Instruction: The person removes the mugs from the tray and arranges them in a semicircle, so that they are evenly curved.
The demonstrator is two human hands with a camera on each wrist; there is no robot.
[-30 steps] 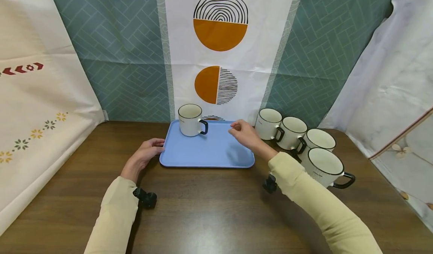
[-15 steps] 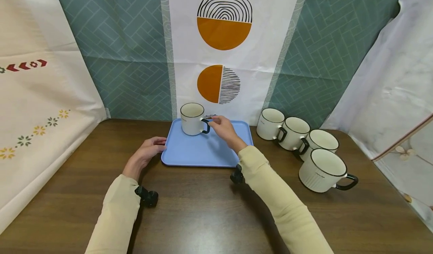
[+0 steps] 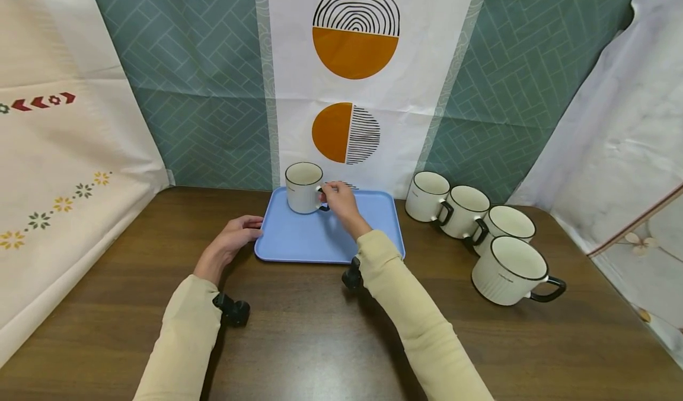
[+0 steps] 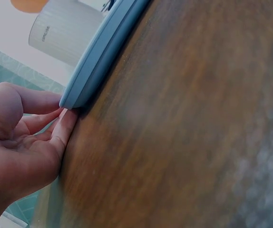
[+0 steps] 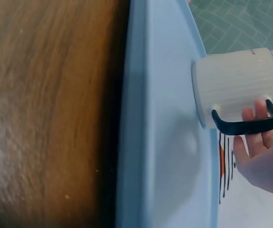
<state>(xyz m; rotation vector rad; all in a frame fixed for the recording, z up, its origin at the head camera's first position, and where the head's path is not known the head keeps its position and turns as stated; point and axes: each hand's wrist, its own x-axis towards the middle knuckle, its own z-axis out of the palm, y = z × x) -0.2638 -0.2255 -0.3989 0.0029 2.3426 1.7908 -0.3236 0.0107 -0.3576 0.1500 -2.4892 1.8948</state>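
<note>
A blue tray [image 3: 304,244] lies on the table with a white, dark-rimmed enamel mug [image 3: 299,198] upright on its back left part. My left hand [image 3: 233,239] grips the tray's left edge; in the left wrist view the thumb is on the rim [image 4: 74,90] and the other fingers are below it. At the mug's right side, my right hand [image 3: 342,204] holds the black handle [image 5: 246,127]. The right wrist view has fingers [image 5: 261,110] showing inside the handle loop, between it and the mug's wall. The mug's base sits against the tray floor.
Several more white mugs stand in a row right of the tray, from one at the back [image 3: 425,199] to a wide one [image 3: 504,279] in front. Fabric [image 3: 213,122] hangs close behind the tray. Brown tabletop [image 3: 299,330] extends toward me.
My right hand has moved left from the tray's right side to the mug and taken its handle. My left hand has stayed at the tray's edge. The head view has shifted slightly.
</note>
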